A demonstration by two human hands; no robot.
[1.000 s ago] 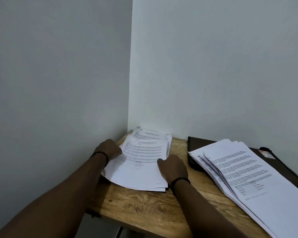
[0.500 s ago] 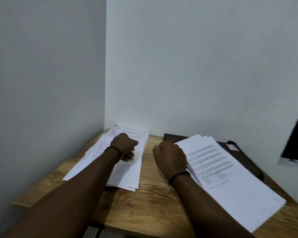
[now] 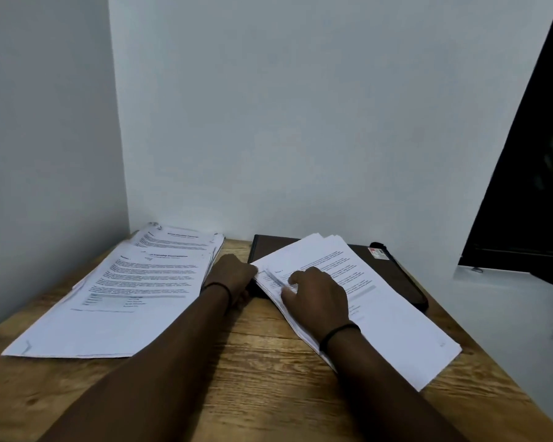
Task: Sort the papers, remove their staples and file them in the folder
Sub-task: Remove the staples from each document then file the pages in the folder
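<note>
The wooden table (image 3: 262,371) stands in a corner between two plain walls. The left wall (image 3: 45,138) looks grey and is in shade, and the back wall (image 3: 300,122) is a pale bluish white. At the right edge, a dark panel (image 3: 530,186) leans across the back wall, and it is too dark to say what it is. The table top shows brown grain lines, and its left edge touches the left wall.
</note>
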